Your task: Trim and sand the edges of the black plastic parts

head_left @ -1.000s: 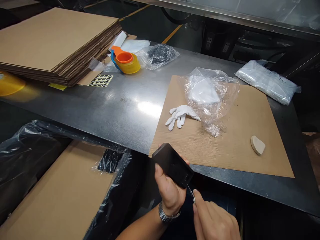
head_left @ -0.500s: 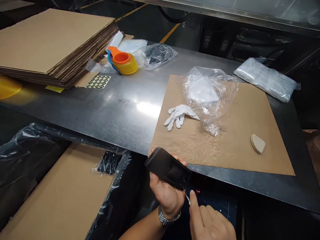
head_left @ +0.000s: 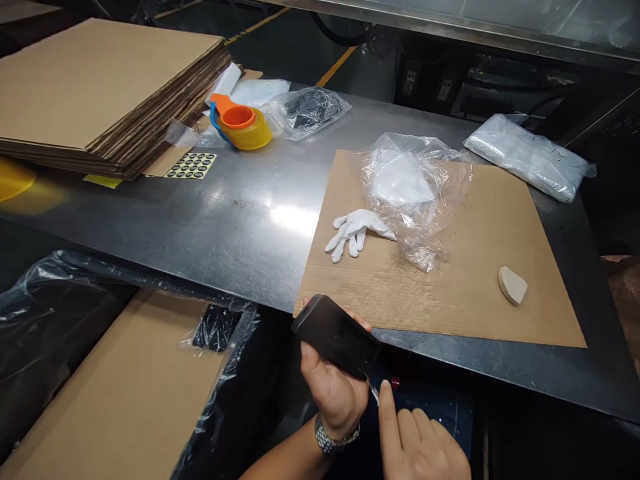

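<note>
My left hand (head_left: 333, 390), with a metal watch at the wrist, grips a flat black rectangular part (head_left: 336, 335) just below the front edge of the steel table (head_left: 200, 220). My right hand (head_left: 417, 443) is closed round a thin pointed metal tool (head_left: 375, 393), forefinger stretched along it. The tool's tip touches the lower right end of the black part. Both hands are low in the frame, in front of the sheet of cardboard (head_left: 465, 280) lying on the table.
On the cardboard lie a white glove (head_left: 356, 230), a crumpled clear plastic bag (head_left: 413, 190) and a beige wedge (head_left: 513, 285). Further back are an orange tape dispenser (head_left: 243, 123), a sticker sheet (head_left: 191, 165), stacked cardboard (head_left: 100, 87) and bagged items (head_left: 527, 157). A plastic-wrapped box (head_left: 115, 387) stands lower left.
The black part has tilted flatter and dropped slightly in my left hand. My right hand with the tool has shifted a little left and down, staying at the part's end.
</note>
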Tool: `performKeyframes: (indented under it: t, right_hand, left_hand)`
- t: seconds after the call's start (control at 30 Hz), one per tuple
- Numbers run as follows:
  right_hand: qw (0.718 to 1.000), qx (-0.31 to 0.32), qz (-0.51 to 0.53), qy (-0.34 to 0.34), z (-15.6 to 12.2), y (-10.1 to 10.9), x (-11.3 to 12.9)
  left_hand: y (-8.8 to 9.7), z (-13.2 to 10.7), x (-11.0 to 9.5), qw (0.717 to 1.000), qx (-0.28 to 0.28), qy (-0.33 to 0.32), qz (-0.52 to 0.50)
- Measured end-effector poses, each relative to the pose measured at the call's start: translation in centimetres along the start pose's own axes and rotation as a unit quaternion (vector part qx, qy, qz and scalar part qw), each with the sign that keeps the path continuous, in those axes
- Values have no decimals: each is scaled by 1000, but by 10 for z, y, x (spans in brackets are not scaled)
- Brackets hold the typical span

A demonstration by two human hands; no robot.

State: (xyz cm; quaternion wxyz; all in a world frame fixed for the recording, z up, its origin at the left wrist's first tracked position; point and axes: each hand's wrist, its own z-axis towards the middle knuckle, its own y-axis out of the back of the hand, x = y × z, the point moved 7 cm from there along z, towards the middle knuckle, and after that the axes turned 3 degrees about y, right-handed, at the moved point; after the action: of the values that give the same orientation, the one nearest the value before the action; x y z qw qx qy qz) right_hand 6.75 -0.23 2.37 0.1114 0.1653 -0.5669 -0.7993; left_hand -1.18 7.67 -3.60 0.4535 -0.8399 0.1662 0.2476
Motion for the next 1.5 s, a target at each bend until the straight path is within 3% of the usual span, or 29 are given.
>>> performKeyframes:
  t: [0.3, 0.47, 0.6, 0.7, 1.03, 1.5]
  right_hand:
    - [1000, 21, 7, 0, -1, -1, -20]
    - [994, 16, 106, -23, -5, -10, -42]
    - [988, 28, 147, -27, -7, -13, -47]
    - [991, 35, 124, -32, -8, -11, -49]
    - [994, 41, 100, -32, -9, -5, -48]
    - [994, 45, 100, -23, -9, -7, -47]
  left_hand:
    - [15, 5, 14, 980, -111, 140, 85]
    - [13, 5, 18, 966, -111, 217, 83]
    - [9, 5, 24, 961, -61, 261, 66]
    - [6, 5, 26, 962, -25, 267, 55]
    - [1, 2, 26, 964, 3, 258, 63]
    - [0, 1, 24, 965, 0, 249, 75]
